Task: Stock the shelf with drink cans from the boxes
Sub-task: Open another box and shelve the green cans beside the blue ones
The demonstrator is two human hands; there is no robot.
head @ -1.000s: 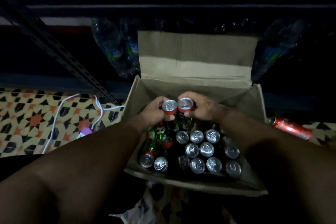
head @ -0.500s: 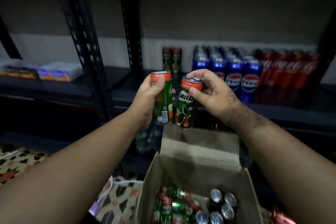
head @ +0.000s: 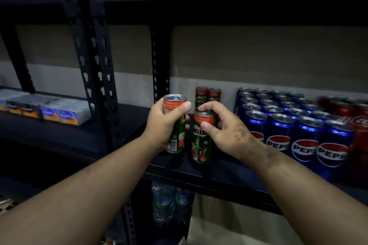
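My left hand [head: 162, 125] grips a green and orange Milo can [head: 176, 135] around its body, upright, just above the dark shelf board [head: 209, 171]. My right hand [head: 225, 129] pinches the rim of a second Milo can [head: 200, 145], whose base is at the shelf surface. Two more Milo cans [head: 208, 96] stand at the back of the shelf. The cardboard box [head: 229, 223] shows partly below the shelf; its cans are hidden.
Several blue Pepsi cans [head: 298, 125] fill the shelf to the right, with red Coca-Cola cans [head: 354, 113] beyond them. A perforated black upright [head: 97, 65] stands left. Small packs [head: 49, 110] lie on the left shelf. Water bottles [head: 169, 203] sit below.
Both hands lifted a Milo can each out of the box, raised them to shelf height, and have now moved them forward over the shelf board; the right can has come down lowest.
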